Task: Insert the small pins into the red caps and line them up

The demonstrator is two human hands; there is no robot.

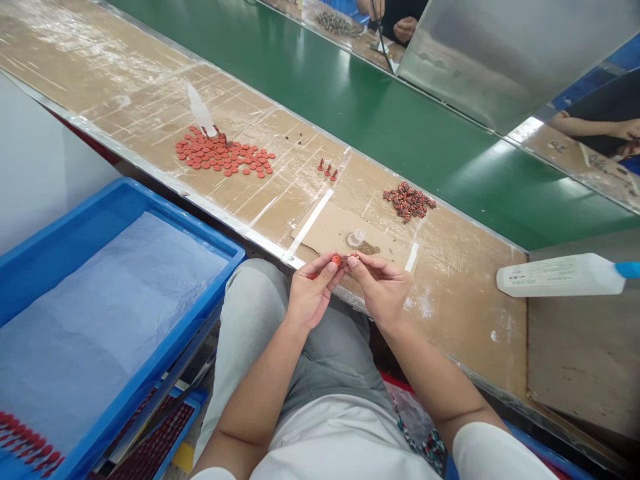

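Over the bench's front edge, my left hand (311,293) pinches a small red disc (337,259) between thumb and fingertips. Close beside it, my right hand (384,285) is closed on a small red and dark piece (354,257), its fingertips hiding most of it. The two pieces meet or nearly meet; I cannot tell which. Just beyond my hands a small clear cup (356,238) stands on a cardboard sheet (325,223) with a wet patch beside it. To the right lies a pile of small red and dark pieces (409,202). Several red discs (220,157) are spread to the left.
Three small assembled pieces (327,170) stand mid-bench. A white bottle (560,275) with a blue cap lies at the right. A blue tray (125,193) with a sheet and red pieces is at the left. Behind the green belt (350,87), other people's hands (405,29) work.
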